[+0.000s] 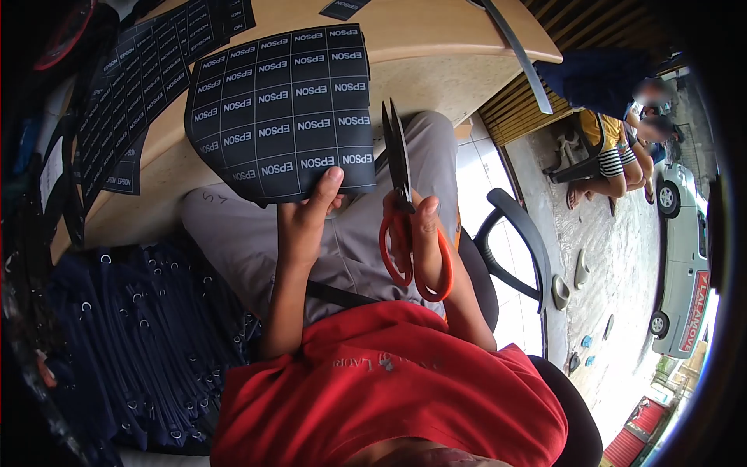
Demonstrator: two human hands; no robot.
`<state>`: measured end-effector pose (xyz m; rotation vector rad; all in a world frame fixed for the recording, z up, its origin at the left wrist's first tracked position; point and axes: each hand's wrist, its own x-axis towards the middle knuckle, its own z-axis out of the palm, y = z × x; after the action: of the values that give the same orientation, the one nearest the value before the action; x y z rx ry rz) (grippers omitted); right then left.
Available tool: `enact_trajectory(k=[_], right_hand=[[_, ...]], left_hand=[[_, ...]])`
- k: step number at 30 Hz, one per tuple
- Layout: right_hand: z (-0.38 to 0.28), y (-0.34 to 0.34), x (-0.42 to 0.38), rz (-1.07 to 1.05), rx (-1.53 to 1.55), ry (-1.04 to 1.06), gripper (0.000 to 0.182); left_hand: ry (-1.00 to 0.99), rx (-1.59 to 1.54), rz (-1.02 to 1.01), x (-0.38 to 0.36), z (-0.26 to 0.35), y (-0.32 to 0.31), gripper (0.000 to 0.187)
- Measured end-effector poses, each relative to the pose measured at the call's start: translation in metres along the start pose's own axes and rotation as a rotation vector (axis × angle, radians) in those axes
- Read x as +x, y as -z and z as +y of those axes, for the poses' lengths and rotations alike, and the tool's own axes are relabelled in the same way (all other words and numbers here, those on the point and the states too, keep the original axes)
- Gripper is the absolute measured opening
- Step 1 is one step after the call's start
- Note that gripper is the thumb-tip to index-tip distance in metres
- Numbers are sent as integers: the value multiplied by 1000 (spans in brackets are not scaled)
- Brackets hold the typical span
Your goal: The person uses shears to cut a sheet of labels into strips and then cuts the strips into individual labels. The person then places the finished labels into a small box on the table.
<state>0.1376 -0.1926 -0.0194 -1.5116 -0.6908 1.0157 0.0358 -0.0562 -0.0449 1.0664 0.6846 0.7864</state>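
Observation:
A black sheet printed with rows of EPSON labels (284, 101) is held by its near edge in my left hand (307, 214), thumb on top and fingers beneath. My right hand (420, 233) grips scissors with orange handles (401, 167) just right of the sheet. Their dark blades point up toward the table and look slightly apart, not touching the sheet. More black printed sheets (148, 78) lie on the wooden table (436, 31) at the upper left. A small black piece (344, 8) rests near the top of the table.
A metal ruler (517, 54) sticks out over the table's right edge. Dark blue straps with metal rings (148, 342) hang at lower left. A chair armrest (513, 241) is at my right. Farther right are seated people (615, 152), slippers (582, 268) and a parked van (681, 257).

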Motion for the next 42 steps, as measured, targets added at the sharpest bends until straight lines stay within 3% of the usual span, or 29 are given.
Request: enact_trajectory(k=[13, 15, 22, 30, 33, 42], right_hand=[[-2, 5, 17, -41, -22, 4, 72], [-5, 6, 18, -38, -53, 29, 73], [-13, 7, 20, -26, -61, 27, 72], [-22, 6, 26, 0, -89, -71, 69], [-22, 4, 31, 2, -63, -68, 69], [-25, -1, 38, 82, -89, -35, 70]], left_hand=[[-50, -42, 6, 2, -1, -2, 19], [-68, -15, -22, 2, -2, -2, 28], [-57, -4, -17, 1, -4, -3, 31], [-25, 26, -4, -4, -3, -7, 35], [-35, -5, -18, -7, -3, -10, 25], [-11, -2, -35, -13, -3, -13, 23]])
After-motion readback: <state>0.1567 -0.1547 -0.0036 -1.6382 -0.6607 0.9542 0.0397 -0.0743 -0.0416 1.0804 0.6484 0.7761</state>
